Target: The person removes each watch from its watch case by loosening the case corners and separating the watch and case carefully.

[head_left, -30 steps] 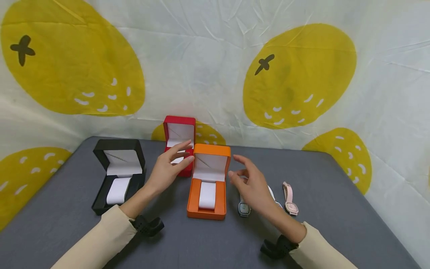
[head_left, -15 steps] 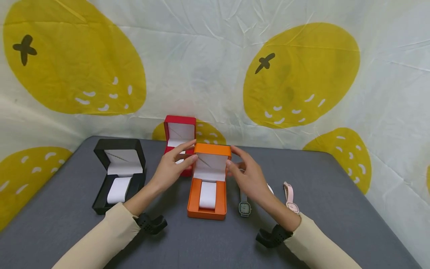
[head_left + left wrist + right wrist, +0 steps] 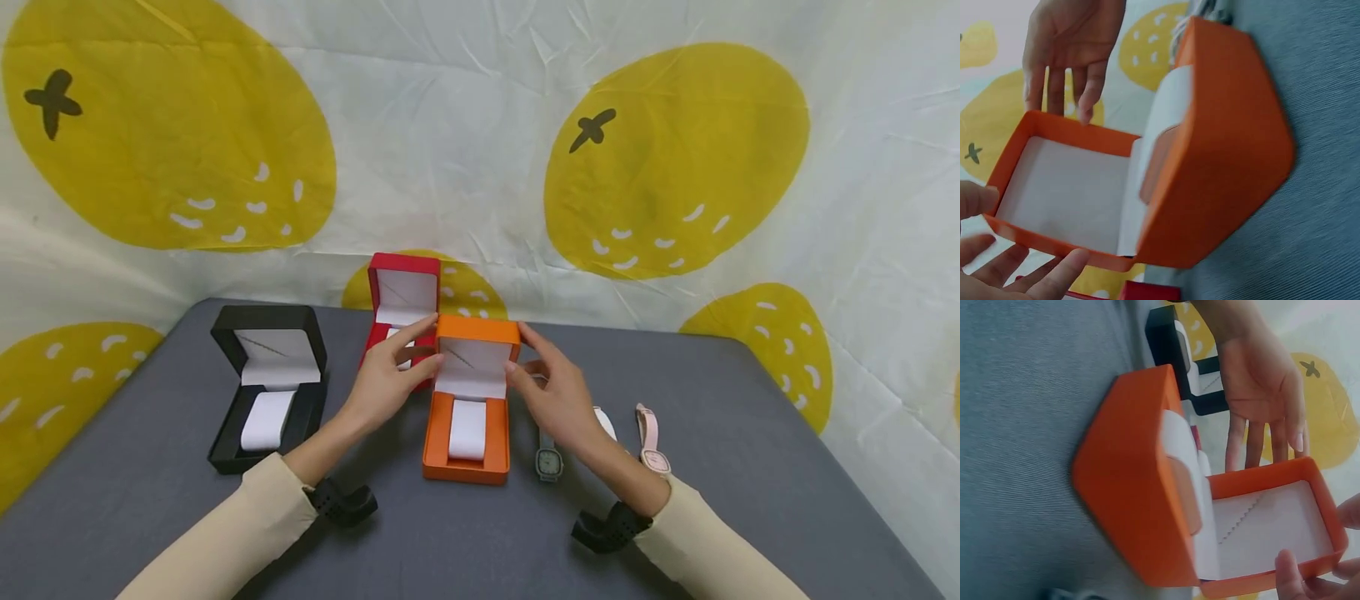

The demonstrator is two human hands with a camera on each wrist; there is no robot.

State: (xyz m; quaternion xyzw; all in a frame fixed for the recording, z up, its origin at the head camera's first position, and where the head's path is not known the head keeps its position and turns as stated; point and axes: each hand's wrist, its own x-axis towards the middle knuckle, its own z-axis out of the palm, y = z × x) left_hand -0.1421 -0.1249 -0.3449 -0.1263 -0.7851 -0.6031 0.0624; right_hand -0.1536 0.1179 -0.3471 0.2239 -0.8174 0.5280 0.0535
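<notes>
An orange watch box [image 3: 478, 330] stands upright with its lid raised, showing a white lining and a white cushion [image 3: 467, 430]. At the lid's left side my left hand [image 3: 377, 385] holds the edge between thumb and fingers. My right hand [image 3: 558, 402] holds the opposite edge the same way. Both wrist views show fingertips on the lid's rim, while the base [image 3: 1229, 144] rests on the table. Just right of the box lies a watch with a dark green-grey strap [image 3: 549, 463], partly under my right hand.
A black watch box [image 3: 225, 440], lid up, stands at the left. Behind the orange one is a red watch box [image 3: 405, 263], partly covered by my left hand. A pink watch [image 3: 649, 433] and a white one [image 3: 604, 422] lie right, on the grey table [image 3: 465, 542].
My right hand has moved left onto the lid's edge, and my left hand slightly right onto its other edge. The orange box's lid remains raised.
</notes>
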